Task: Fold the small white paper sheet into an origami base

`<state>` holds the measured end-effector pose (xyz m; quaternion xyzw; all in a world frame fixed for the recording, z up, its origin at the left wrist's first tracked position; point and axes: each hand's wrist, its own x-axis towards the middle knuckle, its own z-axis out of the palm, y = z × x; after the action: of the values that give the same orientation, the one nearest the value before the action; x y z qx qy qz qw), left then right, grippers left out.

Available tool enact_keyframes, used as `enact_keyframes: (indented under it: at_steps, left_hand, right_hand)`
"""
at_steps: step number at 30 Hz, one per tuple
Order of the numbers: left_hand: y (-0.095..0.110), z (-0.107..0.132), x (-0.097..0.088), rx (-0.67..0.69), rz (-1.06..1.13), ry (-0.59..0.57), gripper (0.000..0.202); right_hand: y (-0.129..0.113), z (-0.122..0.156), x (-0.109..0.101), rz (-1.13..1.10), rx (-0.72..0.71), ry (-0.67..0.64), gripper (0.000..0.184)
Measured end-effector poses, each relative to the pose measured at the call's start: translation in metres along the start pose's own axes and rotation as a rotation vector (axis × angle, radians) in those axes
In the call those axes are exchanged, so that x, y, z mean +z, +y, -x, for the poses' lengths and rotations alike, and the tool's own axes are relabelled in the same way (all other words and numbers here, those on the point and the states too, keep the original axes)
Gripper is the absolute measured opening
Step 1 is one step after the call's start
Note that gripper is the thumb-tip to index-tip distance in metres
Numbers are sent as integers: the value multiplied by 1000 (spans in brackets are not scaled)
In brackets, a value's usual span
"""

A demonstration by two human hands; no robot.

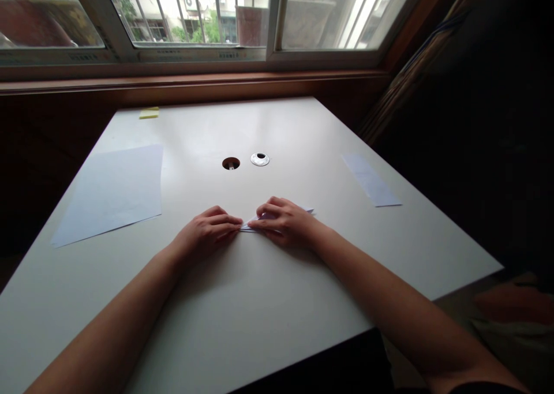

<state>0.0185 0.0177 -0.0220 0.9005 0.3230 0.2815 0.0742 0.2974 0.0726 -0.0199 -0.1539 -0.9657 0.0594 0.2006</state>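
Observation:
A folded piece of white paper (pixel 251 225) lies low on the table between my hands, narrowing to a point at its left end. My left hand (pixel 213 228) pinches that pointed tip with its fingers together. Over the middle of the paper rests my right hand (pixel 285 221), its fingers closed on the folded layers. Part of the paper shows beneath the right fingers, and another corner sticks out past the knuckles on the right. The rest of the folds are hidden under that hand.
The white table (pixel 259 301) has a round cable hole (pixel 231 164) with a metal ring cover (pixel 260 160) beside it. A large white sheet (pixel 116 192) lies left, a paper strip (pixel 371 180) right, yellow sticky notes (pixel 149 113) at the far left edge. Behind stands a window (pixel 190 13).

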Motion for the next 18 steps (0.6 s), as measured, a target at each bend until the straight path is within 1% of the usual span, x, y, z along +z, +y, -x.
enact_keyframes:
  at_steps: [6,12,18]
  left_hand:
    - [0,0,-1,-14,-24,-6,20]
    - [2,0,-2,21,-41,-33,28]
    - [7,-3,-3,54,-73,-27,28]
  right_hand:
    - [1,0,1,-2,-6,-9,36]
    - [1,0,1,10,1,0,37]
    - [2,0,2,19,-4,2,37]
